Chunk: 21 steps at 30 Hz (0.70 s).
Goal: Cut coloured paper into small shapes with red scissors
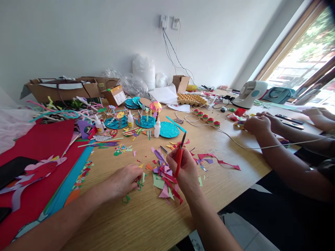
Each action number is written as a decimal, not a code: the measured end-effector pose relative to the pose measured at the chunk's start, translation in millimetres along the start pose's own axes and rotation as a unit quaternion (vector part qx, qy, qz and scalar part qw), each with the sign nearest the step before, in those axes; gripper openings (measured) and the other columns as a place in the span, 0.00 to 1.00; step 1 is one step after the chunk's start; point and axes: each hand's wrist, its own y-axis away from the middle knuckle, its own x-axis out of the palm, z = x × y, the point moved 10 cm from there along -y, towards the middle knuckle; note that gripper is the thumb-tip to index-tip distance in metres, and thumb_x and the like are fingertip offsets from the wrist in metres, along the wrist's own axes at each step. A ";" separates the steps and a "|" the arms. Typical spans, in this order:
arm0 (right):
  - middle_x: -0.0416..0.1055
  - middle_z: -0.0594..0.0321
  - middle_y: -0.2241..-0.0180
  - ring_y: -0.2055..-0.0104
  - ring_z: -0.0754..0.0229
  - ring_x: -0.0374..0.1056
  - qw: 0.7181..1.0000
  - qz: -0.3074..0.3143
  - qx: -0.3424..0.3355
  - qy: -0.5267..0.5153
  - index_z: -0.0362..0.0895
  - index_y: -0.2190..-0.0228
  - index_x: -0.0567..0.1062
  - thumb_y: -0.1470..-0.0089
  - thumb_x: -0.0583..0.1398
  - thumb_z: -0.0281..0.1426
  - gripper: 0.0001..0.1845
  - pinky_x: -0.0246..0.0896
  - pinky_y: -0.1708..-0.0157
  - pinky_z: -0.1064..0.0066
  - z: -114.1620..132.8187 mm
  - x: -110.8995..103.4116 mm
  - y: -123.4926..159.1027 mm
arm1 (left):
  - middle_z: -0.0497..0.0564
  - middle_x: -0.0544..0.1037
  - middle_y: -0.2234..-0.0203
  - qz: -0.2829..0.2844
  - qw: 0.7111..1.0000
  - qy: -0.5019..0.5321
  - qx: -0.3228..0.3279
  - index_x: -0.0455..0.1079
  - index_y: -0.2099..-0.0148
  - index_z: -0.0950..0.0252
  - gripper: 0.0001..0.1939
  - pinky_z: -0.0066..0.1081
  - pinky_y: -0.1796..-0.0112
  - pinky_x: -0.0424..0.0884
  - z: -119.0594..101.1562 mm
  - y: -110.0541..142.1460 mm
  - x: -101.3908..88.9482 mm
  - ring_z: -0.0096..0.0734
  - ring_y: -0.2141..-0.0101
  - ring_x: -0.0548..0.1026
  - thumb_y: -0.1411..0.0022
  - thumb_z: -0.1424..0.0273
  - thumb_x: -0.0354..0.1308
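My right hand [186, 170] holds a pair of scissors [179, 161] by the red handles, with the dark blades pointing up and away from me. Curled low over the wooden table [110, 223], my left hand [128, 179] has its fingers closed on small green paper scraps [140, 184]. Another green bit [126, 199] lies just below that hand. Between my hands spreads a heap of cut paper scraps [164, 174] in purple, red, pink and pale green. Red paper strips [222, 162] lie to the right of the scissors.
White glue bottles [157, 128] stand near blue decorated discs [169, 129]. Red and blue sheets [34, 143] cover the left side. A white cable [235, 144] crosses the right side, where a co-worker's hands [258, 123] handle small items. Cardboard boxes [62, 89] line the wall.
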 end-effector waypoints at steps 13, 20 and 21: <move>0.65 0.67 0.75 0.74 0.64 0.60 0.990 0.131 0.032 0.051 0.45 0.74 0.64 0.56 0.59 0.27 0.06 0.56 0.74 0.74 5.5 32.0 10.0 | 0.45 0.70 0.77 -0.045 0.980 0.186 -0.057 0.66 0.70 0.65 0.07 0.25 0.74 0.62 6.9 8.1 -21.2 0.28 0.75 0.69 0.45 0.72 0.47; 0.63 0.70 0.78 0.77 0.66 0.57 0.968 0.217 0.002 0.123 0.44 0.73 0.64 0.55 0.57 0.25 0.05 0.49 0.78 0.76 12.6 71.9 19.5 | 0.46 0.73 0.77 -0.095 0.909 0.400 -0.071 0.69 0.72 0.65 0.06 0.29 0.69 0.67 -2.8 16.1 -37.0 0.32 0.72 0.71 0.51 0.67 0.56; 0.63 0.70 0.78 0.77 0.65 0.57 0.968 0.215 -0.006 0.128 0.44 0.74 0.64 0.55 0.57 0.25 0.05 0.49 0.78 0.76 13.4 73.4 18.8 | 0.47 0.73 0.76 -0.100 0.910 0.397 -0.069 0.69 0.72 0.65 0.06 0.30 0.68 0.67 -4.1 16.9 -39.0 0.33 0.71 0.71 0.51 0.67 0.57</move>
